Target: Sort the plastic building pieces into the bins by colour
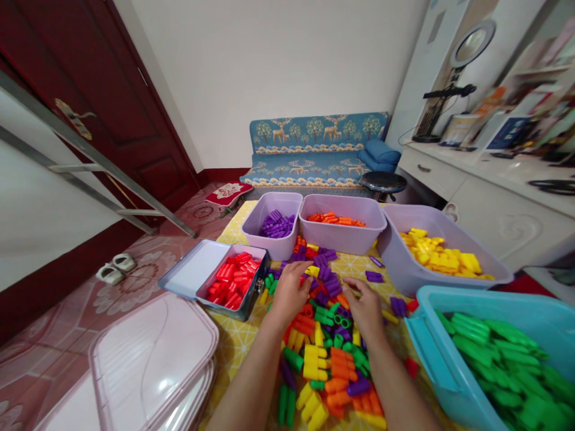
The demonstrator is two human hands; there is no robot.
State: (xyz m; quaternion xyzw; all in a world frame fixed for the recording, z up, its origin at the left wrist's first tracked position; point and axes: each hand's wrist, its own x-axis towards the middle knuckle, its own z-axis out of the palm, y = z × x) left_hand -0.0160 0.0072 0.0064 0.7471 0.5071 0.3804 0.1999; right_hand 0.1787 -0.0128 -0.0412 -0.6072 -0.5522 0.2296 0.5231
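Observation:
My left hand (291, 290) reaches over the far part of a mixed pile of plastic toy blocks (318, 317), its fingers bent and apart. Just by its fingertips lie a yellow block (312, 270) and several purple blocks (331, 282). To the right of these, my right hand (366, 306) is low at the pile's edge, fingers curled with a gap between thumb and forefinger. I see nothing held in either hand, though the undersides of both are hidden. Yellow, orange, green and purple blocks fill the space between my forearms.
Purple (276, 244), orange (342, 240) and yellow (431, 281) blocks sit in lilac bins. A turquoise bin (433, 353) holds green blocks; a hinged tin (265, 269) holds red ones. Pale lids (155, 353) lie at left. The table has a yellow cloth (240, 341).

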